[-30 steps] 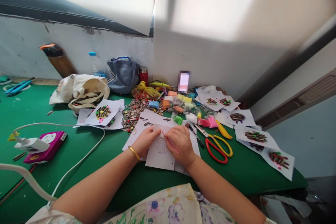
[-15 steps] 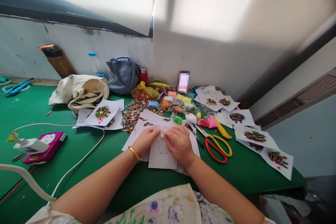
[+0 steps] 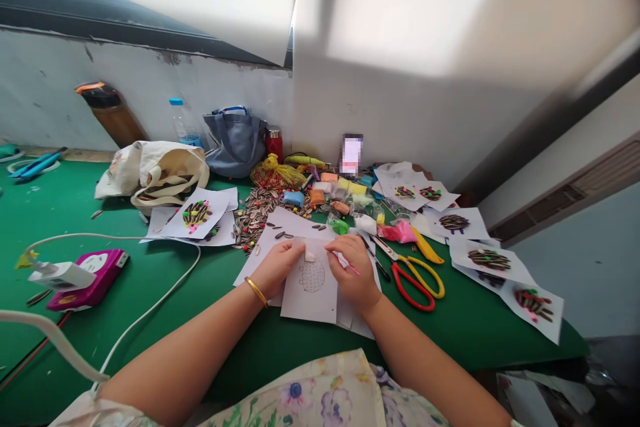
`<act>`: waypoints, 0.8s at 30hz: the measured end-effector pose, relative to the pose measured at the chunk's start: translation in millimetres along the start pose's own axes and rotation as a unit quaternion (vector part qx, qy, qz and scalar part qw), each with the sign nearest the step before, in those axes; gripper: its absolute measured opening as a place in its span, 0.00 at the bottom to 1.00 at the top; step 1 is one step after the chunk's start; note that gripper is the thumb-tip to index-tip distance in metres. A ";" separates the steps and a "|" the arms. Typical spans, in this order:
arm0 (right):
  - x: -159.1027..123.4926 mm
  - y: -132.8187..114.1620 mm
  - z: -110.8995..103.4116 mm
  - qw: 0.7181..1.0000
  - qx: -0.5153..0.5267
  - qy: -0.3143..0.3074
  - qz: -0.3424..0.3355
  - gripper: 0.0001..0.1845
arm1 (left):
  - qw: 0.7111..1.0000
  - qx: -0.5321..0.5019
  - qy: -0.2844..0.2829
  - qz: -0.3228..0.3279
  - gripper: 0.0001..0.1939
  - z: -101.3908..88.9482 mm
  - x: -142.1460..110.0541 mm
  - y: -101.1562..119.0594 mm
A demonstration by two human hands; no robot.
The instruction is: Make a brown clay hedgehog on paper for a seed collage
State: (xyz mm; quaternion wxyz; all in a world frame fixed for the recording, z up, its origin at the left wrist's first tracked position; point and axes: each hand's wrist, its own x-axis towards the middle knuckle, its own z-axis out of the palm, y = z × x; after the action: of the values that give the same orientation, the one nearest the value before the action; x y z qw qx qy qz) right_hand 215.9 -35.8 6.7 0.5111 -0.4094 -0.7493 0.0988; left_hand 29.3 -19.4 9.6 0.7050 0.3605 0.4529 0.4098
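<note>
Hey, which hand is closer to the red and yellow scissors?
Right. The right hand, holding a pink stick, sits just left of the scissors, not touching them; the left hand lies farther left, beyond the paper sheet.

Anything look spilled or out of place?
Sunflower seeds lie spilled in a loose heap, not in a container, and a stray seed sits on the green mat beside the magenta device.

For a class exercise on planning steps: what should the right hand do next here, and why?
Probably touch the pink stick to the dotted oval: the right hand holds the stick just beside it, the left hand pins the paper sheet, and the oval is bare, unlike the seed-covered pictures nearby.
</note>
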 end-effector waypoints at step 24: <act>-3.6 -1.1 5.3 0.995 0.096 -0.018 0.004 0.08 | 0.998 0.053 -0.038 0.009 0.27 -1.8 -6.3 3.3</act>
State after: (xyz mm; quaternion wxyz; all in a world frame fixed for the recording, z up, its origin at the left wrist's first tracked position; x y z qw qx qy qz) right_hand 211.4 -37.6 2.5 0.5342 -0.3594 -0.7439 0.1792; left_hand 25.2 -23.6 14.0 0.6979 0.4164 0.4437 0.3777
